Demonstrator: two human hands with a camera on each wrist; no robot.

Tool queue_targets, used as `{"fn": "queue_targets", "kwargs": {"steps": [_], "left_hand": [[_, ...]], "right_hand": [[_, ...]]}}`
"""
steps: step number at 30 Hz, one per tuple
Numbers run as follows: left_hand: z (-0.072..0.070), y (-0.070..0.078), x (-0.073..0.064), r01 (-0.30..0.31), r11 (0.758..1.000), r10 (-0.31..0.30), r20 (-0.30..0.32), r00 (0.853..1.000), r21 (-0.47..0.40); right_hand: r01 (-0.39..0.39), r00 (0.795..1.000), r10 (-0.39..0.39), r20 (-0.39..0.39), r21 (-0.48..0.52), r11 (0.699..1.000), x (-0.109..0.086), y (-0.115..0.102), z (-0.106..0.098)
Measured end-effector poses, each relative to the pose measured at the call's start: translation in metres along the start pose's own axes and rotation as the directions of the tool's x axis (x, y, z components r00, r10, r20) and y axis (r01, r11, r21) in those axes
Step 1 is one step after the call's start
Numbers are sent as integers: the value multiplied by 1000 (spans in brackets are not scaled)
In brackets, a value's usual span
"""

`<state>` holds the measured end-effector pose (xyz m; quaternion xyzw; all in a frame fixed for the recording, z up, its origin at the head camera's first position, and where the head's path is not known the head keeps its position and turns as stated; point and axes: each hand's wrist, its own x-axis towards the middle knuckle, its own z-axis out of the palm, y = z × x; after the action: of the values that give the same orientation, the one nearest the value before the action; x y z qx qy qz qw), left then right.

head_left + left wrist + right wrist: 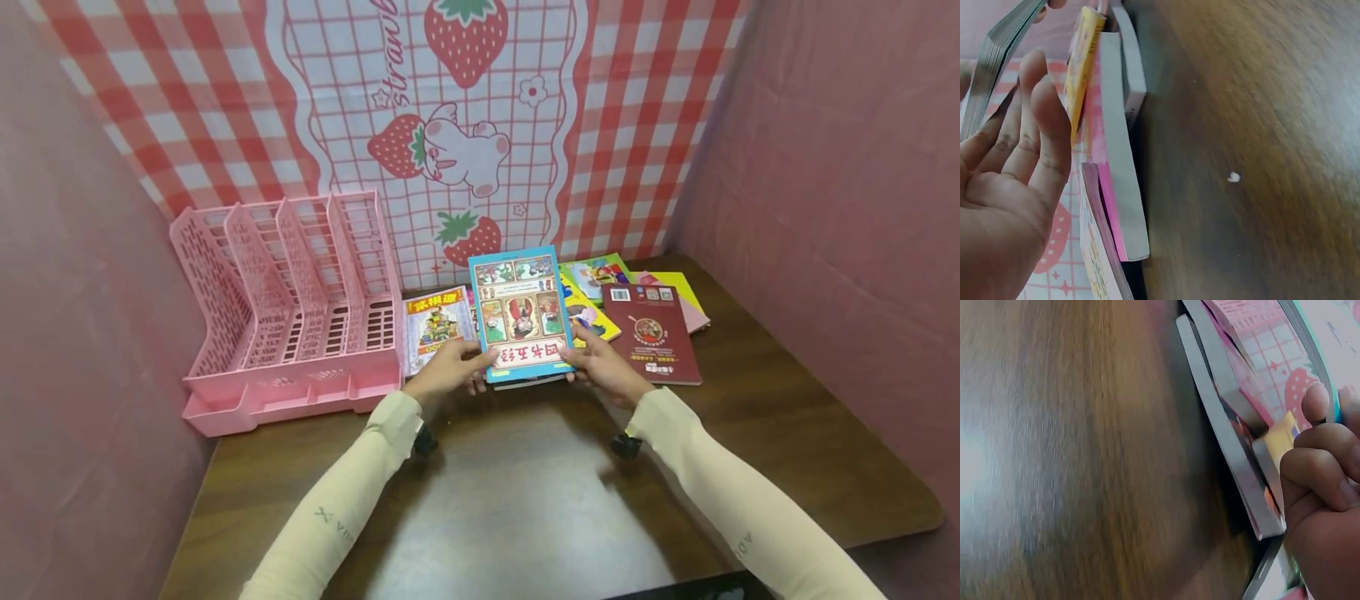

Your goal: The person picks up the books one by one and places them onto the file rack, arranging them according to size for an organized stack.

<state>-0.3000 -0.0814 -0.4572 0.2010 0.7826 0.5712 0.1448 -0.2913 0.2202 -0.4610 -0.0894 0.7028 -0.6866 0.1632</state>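
Between the left hand (452, 367) and the right hand (602, 367), raised off the worktop (517, 492): a blue-bordered book (521, 287), pinched near its lower corners, thumbs on the front cover and fingers behind. Seems only partway handled: already picked up, not yet set down. Untouched as yet: several loose books around the hands. Just beyond the left hand, a comic-style book (437, 325) with a yellow title band; beyond the right hand, a yellow book (596, 319) near a green book (611, 267); just right of that hand, a maroon book (652, 321). Left of the left hand, a pink rack (378, 367) with upright dividers.

Looks closed and flat, held at a tilt. Shows cartoon panels on the cover, with a red-clad figure in the middle, and large red characters upside down along the near edge. Shows its page block edge-on in the left wrist view. Cannot tell how stiff the cover is.
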Motion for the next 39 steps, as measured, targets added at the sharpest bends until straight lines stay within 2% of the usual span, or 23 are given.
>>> {"fn": "queue_targets", "kwargs": {"steps": [6, 11, 16, 19, 22, 25, 29, 31, 35, 39], "left_hand": [[1, -1, 0, 29, 989, -28, 4, 1000, -148], [0, -2, -2, 53, 977, -53, 8, 999, -207], [-4, -3, -6, 35, 985, -43, -44, 998, -170], [-5, -1, -8, 13, 993, -22, -78, 997, -118], [-8, 0, -11, -4, 998, -3, -129, 992, -59], [-13, 3, -14, -41, 997, 54, -202, 978, 66], [-21, 10, -17, -91, 977, 145, -289, 946, 193], [-26, 13, -20, -105, 976, 163, -319, 934, 191], [-36, 17, -25, -106, 983, 156, -369, 916, 152], [-46, 17, -31, -103, 976, 177, -430, 885, 190]], "right_hand": [[24, 1000, -24, 9, -21, 1000, 1, 1, 6], [20, 1000, -19, 15, -35, 999, 4, 1, 11], [11, 999, -9, 35, -47, 999, 11, 2, 17], [-11, 1000, 11, 6, -54, 998, 13, 5, 19], [-43, 999, 42, -18, -107, 993, 17, 7, 23], [-78, 997, 74, -37, -151, 985, 21, 7, 27], [-85, 996, 78, -46, -180, 980, 23, 4, 32], [-76, 997, 70, -36, -190, 979, 25, 3, 34], [-64, 998, 66, 6, -186, 980, 28, 1, 43], [-54, 997, 63, 42, -192, 980, 33, 2, 54]]}}
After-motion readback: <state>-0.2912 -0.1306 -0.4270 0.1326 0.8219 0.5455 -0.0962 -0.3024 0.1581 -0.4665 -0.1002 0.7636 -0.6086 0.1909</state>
